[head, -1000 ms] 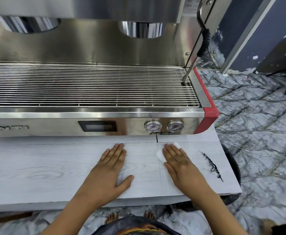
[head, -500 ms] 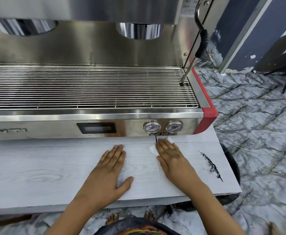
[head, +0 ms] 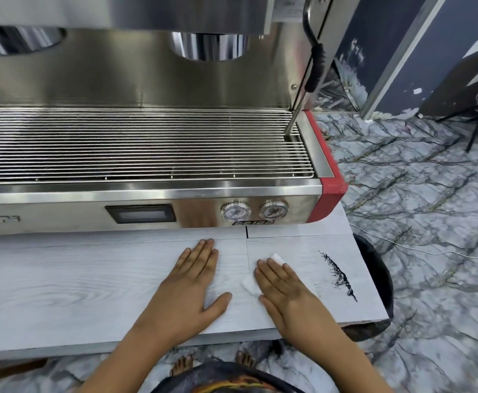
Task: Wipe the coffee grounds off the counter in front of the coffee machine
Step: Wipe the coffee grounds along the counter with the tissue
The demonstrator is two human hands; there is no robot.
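While "CC100" marks the coffee machine (head: 147, 154), right hand (head: 286, 290) presses tissue (head: 248, 284).

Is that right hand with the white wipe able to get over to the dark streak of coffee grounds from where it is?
Probably yes. The right hand lies flat on the white wipe, and the coffee grounds sit just to its right on the same counter. Only bare counter lies between them, so a sideways slide should get there.
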